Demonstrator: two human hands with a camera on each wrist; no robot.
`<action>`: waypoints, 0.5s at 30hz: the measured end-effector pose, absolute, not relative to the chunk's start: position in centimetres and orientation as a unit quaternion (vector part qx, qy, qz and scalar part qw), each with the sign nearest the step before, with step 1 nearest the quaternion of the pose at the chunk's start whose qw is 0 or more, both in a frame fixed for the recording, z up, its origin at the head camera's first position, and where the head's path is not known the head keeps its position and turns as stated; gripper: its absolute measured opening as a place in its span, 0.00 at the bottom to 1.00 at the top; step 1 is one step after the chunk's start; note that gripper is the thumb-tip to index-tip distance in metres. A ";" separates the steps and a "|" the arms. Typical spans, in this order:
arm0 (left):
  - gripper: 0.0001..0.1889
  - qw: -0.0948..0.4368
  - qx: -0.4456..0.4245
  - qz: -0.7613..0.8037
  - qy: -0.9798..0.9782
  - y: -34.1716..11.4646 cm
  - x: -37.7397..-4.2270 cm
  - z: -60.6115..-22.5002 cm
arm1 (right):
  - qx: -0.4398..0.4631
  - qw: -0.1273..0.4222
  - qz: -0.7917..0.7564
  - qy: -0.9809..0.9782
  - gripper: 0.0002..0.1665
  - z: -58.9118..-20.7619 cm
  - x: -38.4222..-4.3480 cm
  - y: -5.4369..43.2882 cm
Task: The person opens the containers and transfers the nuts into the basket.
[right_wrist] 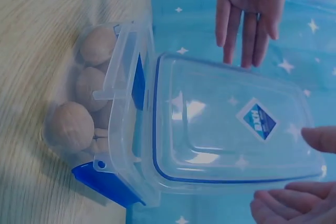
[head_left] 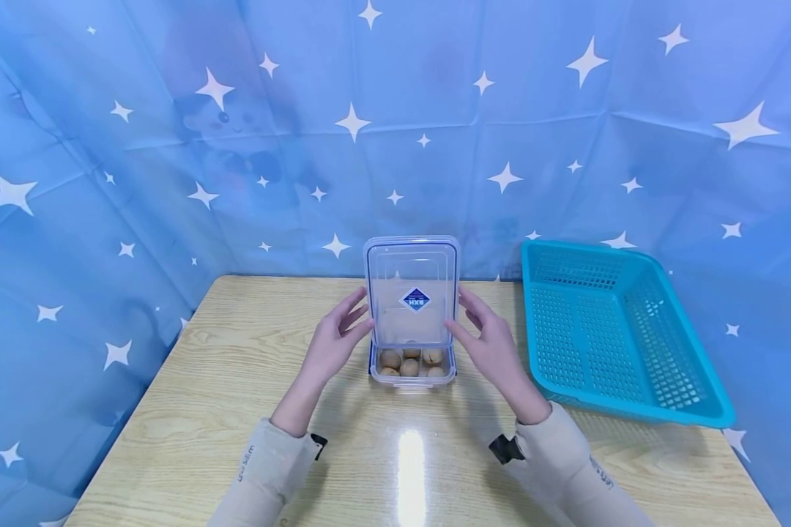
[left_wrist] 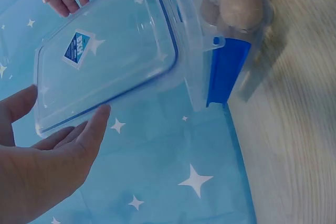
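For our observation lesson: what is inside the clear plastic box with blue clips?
Several round, brown, walnut-like objects lie inside the box. Some partly cover others, so their total cannot be told.

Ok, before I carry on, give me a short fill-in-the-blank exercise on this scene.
1. The left hand and right hand flank the raised clear ____.
2. Walnuts lie inside the plastic ____.
3. In the head view, the basket is on the ____ side.
4. The side clips are coloured ____.

Missing words: lid; box; right; blue.
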State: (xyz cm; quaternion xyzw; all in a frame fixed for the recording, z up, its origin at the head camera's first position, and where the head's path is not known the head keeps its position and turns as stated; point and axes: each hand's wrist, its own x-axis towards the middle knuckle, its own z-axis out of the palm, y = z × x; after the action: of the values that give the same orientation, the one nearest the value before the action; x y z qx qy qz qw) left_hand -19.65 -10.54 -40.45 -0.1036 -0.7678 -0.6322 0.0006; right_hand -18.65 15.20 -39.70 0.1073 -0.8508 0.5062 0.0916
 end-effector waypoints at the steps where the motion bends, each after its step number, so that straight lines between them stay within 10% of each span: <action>1: 0.31 0.003 -0.106 -0.637 -0.763 -10.5 -19.6 -40.4 | 0.106 0.089 0.511 -0.848 0.37 -39.6 -18.7 15.2; 15: 0.31 0.013 -0.130 -0.726 -0.675 -9.8 -19.2 -39.6 | 0.115 0.081 0.631 -0.763 0.35 -39.5 -18.7 14.4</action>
State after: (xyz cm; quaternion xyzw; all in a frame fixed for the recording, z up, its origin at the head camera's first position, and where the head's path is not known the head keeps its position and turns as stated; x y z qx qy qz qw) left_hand -19.25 -9.84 -39.61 -0.1304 -0.6753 -0.7258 0.0128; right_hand -18.71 14.42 -39.47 0.1148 -0.7631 0.6308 0.0810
